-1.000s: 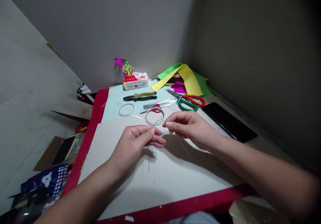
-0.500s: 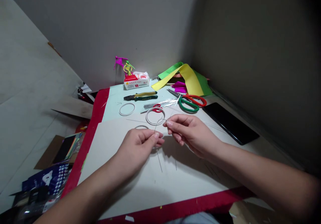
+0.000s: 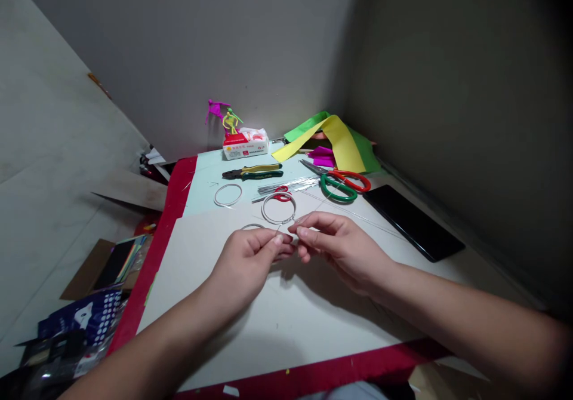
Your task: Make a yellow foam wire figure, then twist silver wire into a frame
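My left hand and my right hand meet over the white board, fingertips almost touching. Both pinch a very thin silver wire between thumb and forefinger; most of it is hidden by the fingers. A wire ring lies just beyond the fingertips, a smaller one beside my left hand, and another ring farther left.
Pliers, a bundle of straight wires, red and green scissors and a black phone lie at the back. Yellow and green paper strips and a small box sit by the wall. Clutter lies left of the red edge.
My hands have drawn together until the fingertips nearly touch. The wire ends that hung below my left hand no longer show.
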A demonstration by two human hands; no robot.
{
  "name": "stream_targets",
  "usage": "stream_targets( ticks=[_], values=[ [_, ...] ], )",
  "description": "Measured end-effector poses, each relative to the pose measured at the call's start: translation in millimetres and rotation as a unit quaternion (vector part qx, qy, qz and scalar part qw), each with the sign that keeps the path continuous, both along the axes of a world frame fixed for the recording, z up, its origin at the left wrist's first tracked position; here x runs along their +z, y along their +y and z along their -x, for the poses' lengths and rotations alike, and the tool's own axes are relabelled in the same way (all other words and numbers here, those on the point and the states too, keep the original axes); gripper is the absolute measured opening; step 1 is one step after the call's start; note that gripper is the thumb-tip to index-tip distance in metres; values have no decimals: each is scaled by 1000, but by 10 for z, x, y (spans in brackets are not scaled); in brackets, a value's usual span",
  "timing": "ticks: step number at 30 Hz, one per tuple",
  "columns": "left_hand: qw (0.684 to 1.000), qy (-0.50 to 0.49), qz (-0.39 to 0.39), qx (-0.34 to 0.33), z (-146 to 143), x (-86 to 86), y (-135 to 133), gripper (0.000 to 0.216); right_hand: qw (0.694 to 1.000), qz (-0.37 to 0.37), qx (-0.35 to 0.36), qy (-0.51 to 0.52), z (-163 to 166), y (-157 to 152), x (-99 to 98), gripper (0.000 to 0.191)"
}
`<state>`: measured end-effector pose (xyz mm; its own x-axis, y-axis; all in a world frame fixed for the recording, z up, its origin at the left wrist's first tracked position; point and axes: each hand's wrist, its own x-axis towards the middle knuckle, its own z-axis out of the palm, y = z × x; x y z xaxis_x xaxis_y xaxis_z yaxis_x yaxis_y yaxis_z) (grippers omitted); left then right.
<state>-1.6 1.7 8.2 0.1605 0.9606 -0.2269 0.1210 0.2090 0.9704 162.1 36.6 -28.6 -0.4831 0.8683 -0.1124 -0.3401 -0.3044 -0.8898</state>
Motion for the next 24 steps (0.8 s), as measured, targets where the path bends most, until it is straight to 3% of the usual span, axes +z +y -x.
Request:
stream_targets(
  ticks=[3,8,14,24],
  values=[
    [1000,30,-3,1,5,-10,-5,21,999,-17,-21,-21,-6,13,-2,13],
    [999,-33,1,-21,26,-17,4,24,1000,-6,-15,-25,8,13,2,17],
    [1000,-12,19,-21,48,30,-3,24,999,25,-26,-15,28,3,11,18],
    [990,3,91,-104,101,25,10,23,999,45,-1,-1,23,-19,-7,19]
  ],
)
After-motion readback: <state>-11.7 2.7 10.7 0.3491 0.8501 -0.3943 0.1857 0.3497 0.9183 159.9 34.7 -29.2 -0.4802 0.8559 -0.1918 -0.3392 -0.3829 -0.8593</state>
